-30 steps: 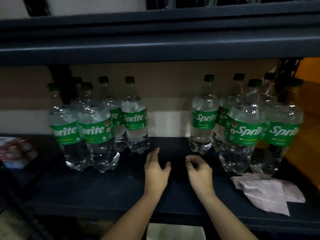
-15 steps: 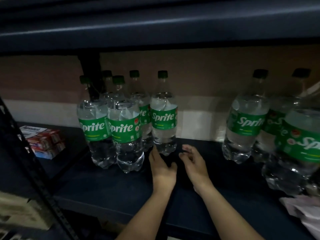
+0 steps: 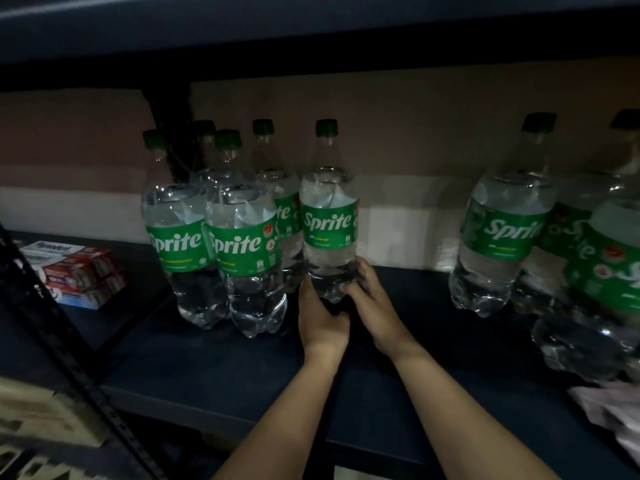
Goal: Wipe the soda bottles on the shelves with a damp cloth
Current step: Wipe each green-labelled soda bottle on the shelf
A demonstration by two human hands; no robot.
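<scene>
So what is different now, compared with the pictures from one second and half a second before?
Both hands went forward from the bare shelf to the rightmost bottle of the left group. The left hand and the right hand now grip its base from either side. The other bottles and the cloth at the right stayed in place, untouched.

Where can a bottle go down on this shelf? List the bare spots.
Bare spots: the gap behind the hands, between the held bottle and the right bottles; and the shelf front, left of the arms. Crowded: the left cluster, and the right end, where the cloth lies.
</scene>
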